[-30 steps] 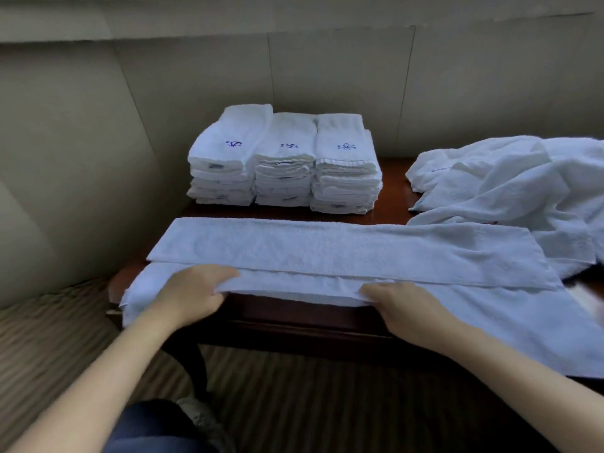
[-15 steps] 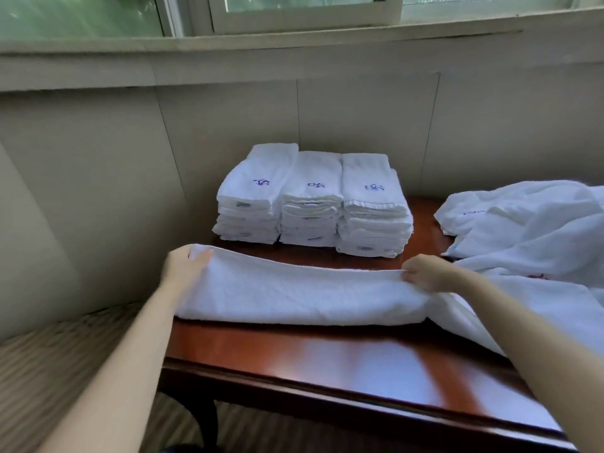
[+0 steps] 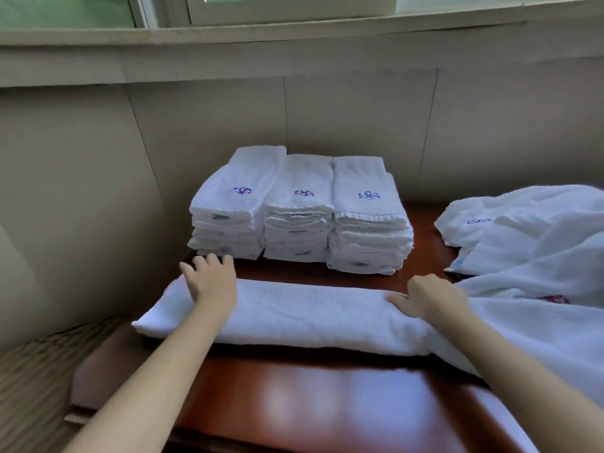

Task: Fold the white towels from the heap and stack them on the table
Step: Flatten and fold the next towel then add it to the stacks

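Observation:
A white towel (image 3: pixel 304 317) lies folded into a long narrow strip across the dark red wooden table (image 3: pixel 294 400). My left hand (image 3: pixel 210 281) rests flat on its left part with fingers spread. Over on the strip's right end, my right hand (image 3: pixel 428 297) presses down with straight fingers. Behind the strip stand three stacks of folded white towels (image 3: pixel 299 214) with blue embroidered marks on top. The loose heap of white towels (image 3: pixel 536 243) lies at the right and overlaps the strip's right end.
A beige panelled wall and a window sill (image 3: pixel 294 50) rise right behind the stacks. Striped carpet (image 3: pixel 29 387) shows left of the table. The table's front edge is near me.
The towel's near long edge has been folded over away from me, making a narrow strip. Both hands then let go of the edge and now lie flat on it.

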Tool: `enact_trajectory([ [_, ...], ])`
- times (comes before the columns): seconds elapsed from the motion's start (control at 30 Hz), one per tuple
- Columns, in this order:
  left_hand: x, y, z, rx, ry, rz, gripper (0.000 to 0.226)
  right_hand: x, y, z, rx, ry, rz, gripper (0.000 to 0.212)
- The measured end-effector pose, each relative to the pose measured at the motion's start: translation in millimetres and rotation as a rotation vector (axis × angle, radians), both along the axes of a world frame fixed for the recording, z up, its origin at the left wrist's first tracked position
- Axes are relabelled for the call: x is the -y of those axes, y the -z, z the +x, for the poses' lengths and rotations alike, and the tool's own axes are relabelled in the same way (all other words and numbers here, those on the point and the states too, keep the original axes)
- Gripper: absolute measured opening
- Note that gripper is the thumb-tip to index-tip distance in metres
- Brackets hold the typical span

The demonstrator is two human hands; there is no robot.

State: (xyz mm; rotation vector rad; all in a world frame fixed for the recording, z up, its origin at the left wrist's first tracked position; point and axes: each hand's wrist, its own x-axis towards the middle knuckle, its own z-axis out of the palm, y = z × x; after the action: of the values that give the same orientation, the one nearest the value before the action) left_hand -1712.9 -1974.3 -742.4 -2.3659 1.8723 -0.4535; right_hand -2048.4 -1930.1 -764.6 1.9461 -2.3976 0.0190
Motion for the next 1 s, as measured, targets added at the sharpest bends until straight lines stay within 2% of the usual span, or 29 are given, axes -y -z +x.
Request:
enact_trajectory([
  [0.03,-6.5,1.6,-21.1,-0.041,0.094,0.042,0.036,-5.9,1.0,1.1,-0.016,0.007,-0.040,0.054],
  [0.07,-14.5,4.2,-44.4,-0.167,0.188,0.102,0.034,-11.4,1.3,3.0,-0.018,0.010,-0.062,0.056],
  [0.13,-36.3,12.7,-90.5,-0.449,0.292,0.291,0.044,-22.2,1.0,7.0,0.013,0.007,-0.068,0.056],
  [0.17,-47.2,19.3,-108.3,-0.510,0.317,0.350,0.052,-28.3,-0.2,8.5,0.034,-0.001,-0.059,0.055],
  [0.27,-68.7,37.7,-125.3,-0.468,0.361,0.327,0.066,-53.2,-4.7,9.2,0.084,-0.060,-0.003,0.048],
  [0.37,-68.0,37.6,-105.5,-0.431,0.394,0.312,0.062,-82.8,-12.3,-1.1,0.191,-0.146,0.092,0.030],
  [0.5,-65.7,31.7,-85.0,-0.408,0.424,0.371,0.061,-121.0,-38.4,-28.5,0.257,-0.159,0.319,0.028],
  [0.67,-70.8,26.7,-84.5,-0.425,0.408,0.390,0.054,-170.5,-72.6,-80.6,0.217,-0.083,0.462,0.023],
  [0.77,-73.2,18.3,-105.4,-0.367,0.449,0.346,0.049,-198.6,-80.2,-114.2,0.436,-0.017,0.507,0.033],
  [0.83,-78.3,12.4,-128.1,-0.460,0.564,0.268,0.049,-212.1,-85.7,-128.0,0.676,-0.024,0.498,0.035],
  [0.9,-85.0,11.4,-148.3,-0.589,0.698,0.242,0.025,-219.2,-92.6,-139.3,0.918,-0.027,0.446,0.031],
  [0.93,-89.2,13.0,-155.9,-0.596,0.753,0.252,0.016,-220.5,-94.1,-144.0,1.002,-0.022,0.419,0.027],
  [0.97,-92.8,16.9,-160.9,-0.574,0.798,0.256,0.013,-220.3,-93.6,-147.7,1.003,-0.010,0.387,0.023],
  [1.0,-95.0,21.8,-163.1,-0.557,0.825,0.246,0.015,-218.2,-90.3,-150.8,0.910,0.011,0.352,0.017],
])
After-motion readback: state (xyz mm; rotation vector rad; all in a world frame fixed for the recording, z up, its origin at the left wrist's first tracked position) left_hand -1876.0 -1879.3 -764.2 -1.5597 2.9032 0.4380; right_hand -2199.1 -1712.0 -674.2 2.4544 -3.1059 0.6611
